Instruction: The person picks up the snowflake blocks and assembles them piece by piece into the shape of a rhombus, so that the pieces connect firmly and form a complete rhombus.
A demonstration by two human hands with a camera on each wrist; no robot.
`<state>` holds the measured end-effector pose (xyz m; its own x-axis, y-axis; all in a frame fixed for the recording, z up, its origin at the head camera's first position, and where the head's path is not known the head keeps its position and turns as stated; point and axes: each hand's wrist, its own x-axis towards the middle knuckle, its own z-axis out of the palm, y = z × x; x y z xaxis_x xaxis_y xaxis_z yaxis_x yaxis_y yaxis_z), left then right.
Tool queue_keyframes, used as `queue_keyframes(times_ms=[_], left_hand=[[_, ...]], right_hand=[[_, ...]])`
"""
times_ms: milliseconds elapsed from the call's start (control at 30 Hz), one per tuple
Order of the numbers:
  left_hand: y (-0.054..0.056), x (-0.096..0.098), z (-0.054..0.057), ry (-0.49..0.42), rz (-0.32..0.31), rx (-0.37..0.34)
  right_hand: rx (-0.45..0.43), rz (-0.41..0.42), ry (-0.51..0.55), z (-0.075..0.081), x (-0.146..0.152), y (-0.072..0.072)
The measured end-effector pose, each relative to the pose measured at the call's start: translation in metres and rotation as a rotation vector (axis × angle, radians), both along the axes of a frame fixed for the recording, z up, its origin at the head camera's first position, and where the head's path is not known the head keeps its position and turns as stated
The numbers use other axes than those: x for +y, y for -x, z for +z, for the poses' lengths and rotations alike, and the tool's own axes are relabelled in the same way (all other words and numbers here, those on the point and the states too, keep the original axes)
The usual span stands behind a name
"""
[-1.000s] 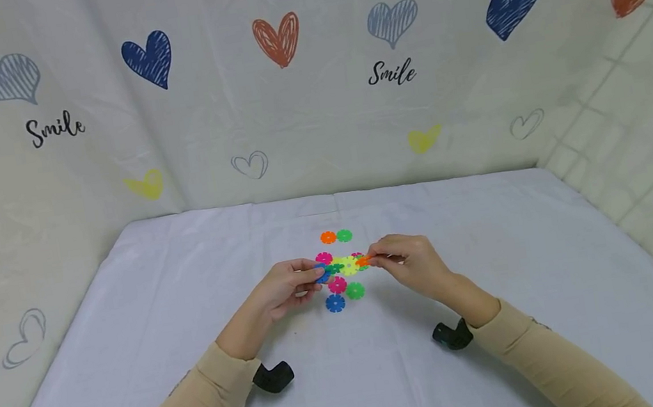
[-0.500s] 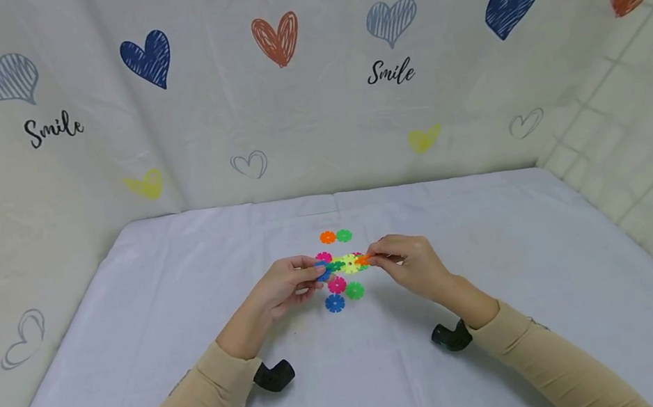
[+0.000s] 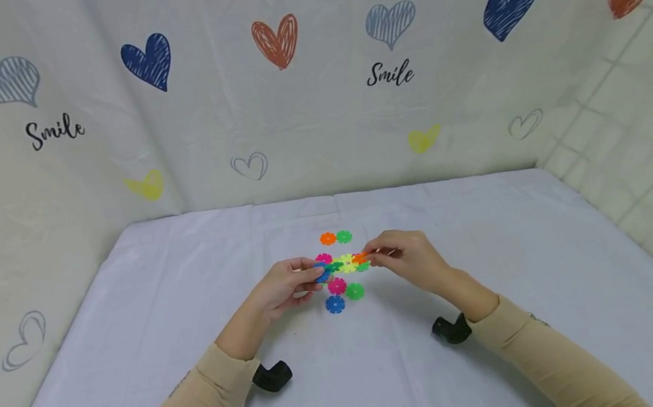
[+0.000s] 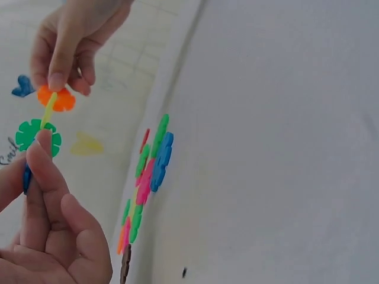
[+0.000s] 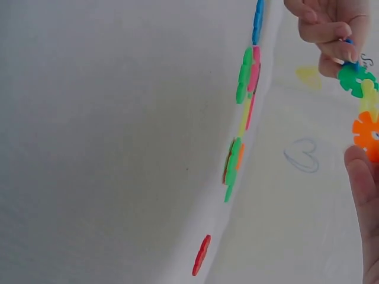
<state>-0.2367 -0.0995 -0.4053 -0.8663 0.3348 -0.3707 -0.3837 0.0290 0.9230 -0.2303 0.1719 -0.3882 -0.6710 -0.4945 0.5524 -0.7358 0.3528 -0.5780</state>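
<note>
A short chain of notched plastic snowflake discs is held up between the two hands. It runs from a blue disc (image 4: 26,177) through a green disc (image 4: 26,136) and a yellow disc (image 3: 347,263) to an orange disc (image 4: 64,102). My left hand (image 3: 283,287) pinches the blue disc at one end. At the other end, my right hand (image 3: 408,256) pinches the orange disc between thumb and fingers. In the left wrist view the yellow disc is edge-on, meeting both the green and orange ones.
Loose discs lie on the white table (image 3: 502,360) below the chain, among them an orange one (image 3: 328,238), a pink one (image 3: 337,286) and a blue one (image 3: 335,304). A red disc (image 5: 201,255) lies apart in the right wrist view. A patterned cloth (image 3: 319,113) hangs behind the table.
My right hand has risen slightly and shifted a little left with the orange disc, which now sits closer to the yellow one. The left hand stays nearly still.
</note>
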Motion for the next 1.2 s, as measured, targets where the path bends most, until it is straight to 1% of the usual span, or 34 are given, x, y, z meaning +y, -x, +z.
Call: queue_keyframes(times_ms=[133, 433, 500, 567, 700, 833, 967, 1200], left_hand=[[0.000, -0.002, -0.001, 0.002, 0.005, 0.007], [0.001, -0.010, -0.004, 0.012, 0.001, 0.024], [0.000, -0.011, -0.003, 0.016, 0.003, 0.029], [-0.001, -0.012, -0.002, 0.016, 0.005, 0.033], [0.000, -0.014, 0.000, 0.020, 0.002, 0.043], [0.003, -0.016, -0.001, 0.025, -0.001, 0.051], [0.006, -0.019, -0.002, 0.024, 0.007, 0.053], [0.008, -0.023, -0.005, 0.010, -0.016, 0.054]], right_hand=[[-0.065, -0.003, -0.009, 0.001, 0.001, 0.001], [-0.162, 0.003, 0.018, -0.003, 0.007, 0.006], [-0.201, -0.014, 0.024, -0.004, 0.010, 0.009], [-0.259, -0.046, 0.019, -0.003, 0.013, 0.012], [-0.415, -0.149, -0.047, 0.001, 0.023, 0.019], [-0.548, -0.214, -0.135, 0.001, 0.032, 0.030], [-0.601, -0.224, -0.201, -0.002, 0.039, 0.042], [-0.658, -0.250, -0.286, -0.007, 0.045, 0.061]])
